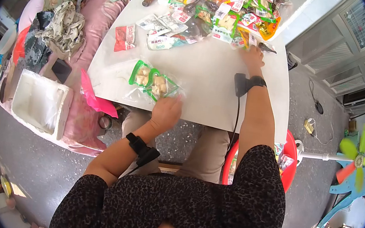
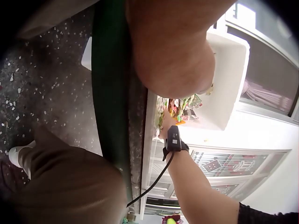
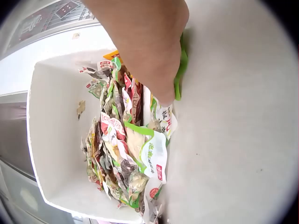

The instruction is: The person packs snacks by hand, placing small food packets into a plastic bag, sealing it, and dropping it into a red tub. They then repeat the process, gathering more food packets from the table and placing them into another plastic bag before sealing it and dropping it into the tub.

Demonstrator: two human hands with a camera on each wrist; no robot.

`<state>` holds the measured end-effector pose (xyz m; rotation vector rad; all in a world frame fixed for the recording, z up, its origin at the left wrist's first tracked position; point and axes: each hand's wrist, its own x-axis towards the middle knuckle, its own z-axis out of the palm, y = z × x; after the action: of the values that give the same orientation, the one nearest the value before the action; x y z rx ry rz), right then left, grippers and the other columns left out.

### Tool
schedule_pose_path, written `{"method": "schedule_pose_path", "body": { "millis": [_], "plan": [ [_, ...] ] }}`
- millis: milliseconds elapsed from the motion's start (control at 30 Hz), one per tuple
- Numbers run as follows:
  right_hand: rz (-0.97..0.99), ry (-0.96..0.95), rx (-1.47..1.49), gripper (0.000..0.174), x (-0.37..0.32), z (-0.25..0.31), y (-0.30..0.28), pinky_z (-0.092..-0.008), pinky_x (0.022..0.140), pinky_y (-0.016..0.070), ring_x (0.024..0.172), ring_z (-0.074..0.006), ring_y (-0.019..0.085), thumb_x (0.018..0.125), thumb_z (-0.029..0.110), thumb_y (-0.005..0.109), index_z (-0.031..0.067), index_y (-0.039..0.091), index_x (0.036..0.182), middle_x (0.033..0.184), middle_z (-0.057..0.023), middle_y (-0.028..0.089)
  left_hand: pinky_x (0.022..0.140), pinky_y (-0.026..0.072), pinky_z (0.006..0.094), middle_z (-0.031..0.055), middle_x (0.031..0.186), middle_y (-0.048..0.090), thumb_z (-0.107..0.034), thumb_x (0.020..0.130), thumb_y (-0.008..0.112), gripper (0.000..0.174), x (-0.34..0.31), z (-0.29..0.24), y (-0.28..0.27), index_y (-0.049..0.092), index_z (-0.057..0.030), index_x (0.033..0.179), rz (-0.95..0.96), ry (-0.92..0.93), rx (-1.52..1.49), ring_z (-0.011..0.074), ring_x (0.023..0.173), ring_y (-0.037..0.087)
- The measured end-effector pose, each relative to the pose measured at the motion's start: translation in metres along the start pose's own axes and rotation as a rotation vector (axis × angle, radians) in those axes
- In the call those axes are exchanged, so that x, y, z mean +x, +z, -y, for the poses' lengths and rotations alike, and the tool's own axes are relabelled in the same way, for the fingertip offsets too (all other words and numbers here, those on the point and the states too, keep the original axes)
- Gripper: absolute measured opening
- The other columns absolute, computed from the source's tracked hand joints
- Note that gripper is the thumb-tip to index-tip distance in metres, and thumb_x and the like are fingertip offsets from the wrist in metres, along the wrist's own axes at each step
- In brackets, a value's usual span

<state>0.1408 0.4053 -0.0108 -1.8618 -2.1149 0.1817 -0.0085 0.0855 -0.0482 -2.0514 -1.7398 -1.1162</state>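
Two clear snack packets with green borders and pale pieces inside lie near the table's front edge; one is the nearer packet [image 1: 158,86]. My left hand [image 1: 167,112] has its fingers curled at that packet's lower right corner, pinching its clear plastic. Across the table, my right hand [image 1: 253,61] reaches to the near right edge of a heap of snack packets [image 1: 225,21]. In the right wrist view, a green-edged packet [image 3: 181,70] shows beside the hand, whose fingertips are at the heap. I cannot tell whether they grip a packet.
A white foam box [image 3: 51,126] lies on its side behind the heap. Silver packets [image 1: 154,25] and a red packet [image 1: 124,38] lie left on the table. A pink bag [image 1: 91,93] hangs at the left edge. A red basin [image 1: 293,161] and a fan [image 1: 359,160] stand to the right.
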Motion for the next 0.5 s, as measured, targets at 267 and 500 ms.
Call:
{"method": "schedule_pose_path", "body": {
  "millis": [267, 500],
  "plan": [
    [0.167, -0.001, -0.251, 0.039, -0.018, -0.020, -0.020, -0.0485, 0.080, 0.0326, 0.099, -0.0265, 0.047, 0.069, 0.033, 0.048, 0.0109, 0.052, 0.101, 0.106, -0.0074, 0.051, 0.052, 0.0374, 0.0352, 0.0079, 0.066, 0.045, -0.003, 0.060, 0.056, 0.020, 0.000, -0.002, -0.001, 0.050, -0.0048, 0.079, -0.042, 0.027, -0.012, 0.0252, 0.059, 0.047],
    [-0.004, -0.287, -0.134, 0.037, -0.015, 0.002, -0.029, -0.0439, 0.074, 0.0388, 0.090, -0.0296, 0.052, 0.068, 0.031, 0.053, 0.0053, 0.052, 0.095, 0.090, -0.0131, 0.056, 0.051, 0.0369, 0.0345, 0.0077, 0.064, 0.045, -0.002, 0.060, 0.055, 0.019, 0.000, 0.000, 0.002, 0.049, -0.0050, 0.078, -0.065, 0.035, -0.009, 0.0249, 0.058, 0.047]
  ]
}}
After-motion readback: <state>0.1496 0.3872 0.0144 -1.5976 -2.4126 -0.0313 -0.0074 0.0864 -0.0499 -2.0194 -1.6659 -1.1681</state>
